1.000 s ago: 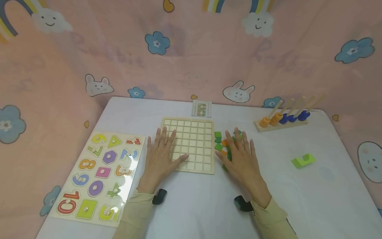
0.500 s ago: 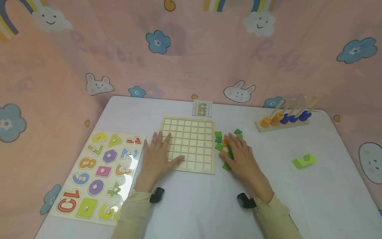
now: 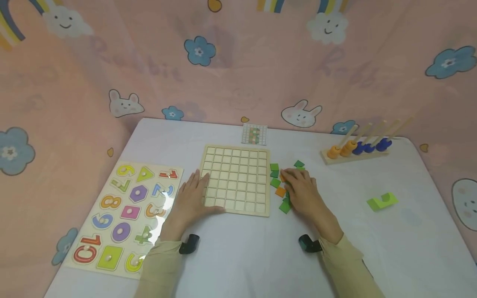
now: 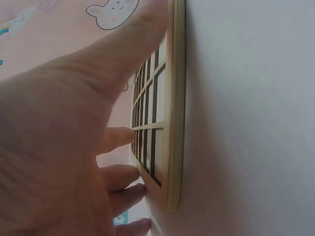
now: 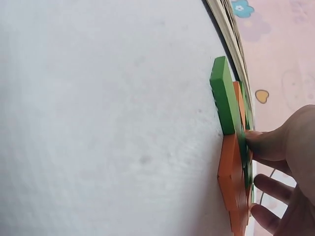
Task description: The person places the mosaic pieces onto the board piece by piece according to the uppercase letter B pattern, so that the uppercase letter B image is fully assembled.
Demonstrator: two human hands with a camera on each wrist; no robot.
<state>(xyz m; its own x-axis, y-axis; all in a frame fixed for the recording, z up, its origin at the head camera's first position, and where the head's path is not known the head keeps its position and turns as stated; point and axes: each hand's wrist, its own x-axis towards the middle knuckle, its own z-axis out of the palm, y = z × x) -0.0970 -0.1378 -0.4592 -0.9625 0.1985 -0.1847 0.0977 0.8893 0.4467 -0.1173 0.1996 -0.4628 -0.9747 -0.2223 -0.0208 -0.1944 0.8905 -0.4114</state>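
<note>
Orange tile (image 3: pixel 280 191): nine o'clock from our right grip (image 3: pixel 307 196), the nearer; narrow, contents we cannot tell. Left grip (image 3: pixel 189 203): wide.

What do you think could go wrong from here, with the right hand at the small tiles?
The right hand is among closely crowded, flat green tiles and flat orange tiles, so picking one up might nudge its neighbours. The left hand is at the left side of the pale wooden grid board, so a push there could shift it into the tiles close to its right edge.
</note>
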